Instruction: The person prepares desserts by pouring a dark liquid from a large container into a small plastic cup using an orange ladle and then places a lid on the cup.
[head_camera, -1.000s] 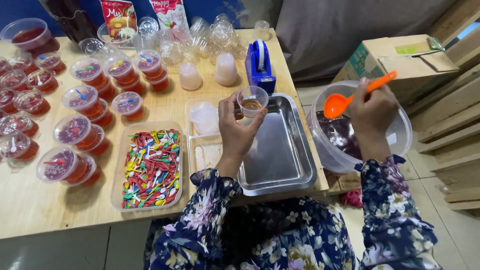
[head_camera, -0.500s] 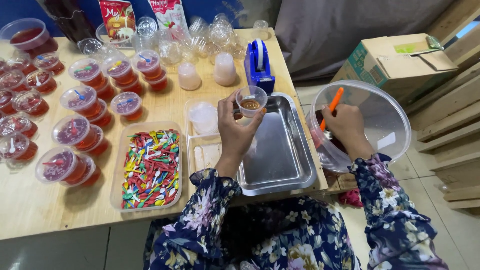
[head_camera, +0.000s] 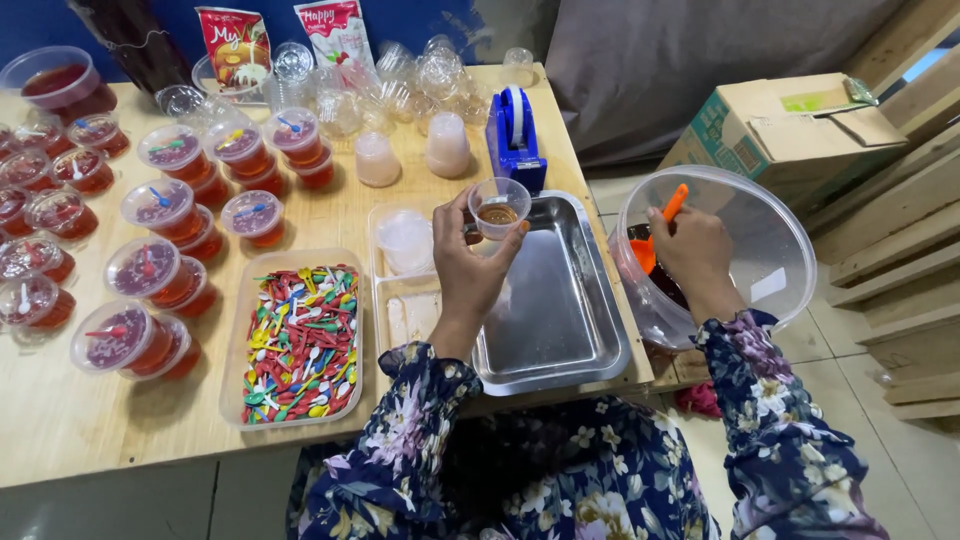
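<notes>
— Two hands busy? What do you log?

— Left hand (head_camera: 470, 265) pinches a small clear cup (head_camera: 498, 208) with brown stuff at the bottom, raised above the metal tray (head_camera: 560, 320) on the wooden surface (head_camera: 90, 420). Right hand (head_camera: 695, 250) is clenched on an orange spoon (head_camera: 660, 232), dipped into the big clear bowl (head_camera: 770, 260) off the edge.

— Nearby?

— I note a tub of coloured little spoons (head_camera: 300, 340) and lidded red jelly cups (head_camera: 140, 275) to the left.

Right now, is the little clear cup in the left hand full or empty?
Neither: the small clear cup, held upright and lidless by the left hand over the metal tray, has only a shallow brown layer at the bottom.
</notes>
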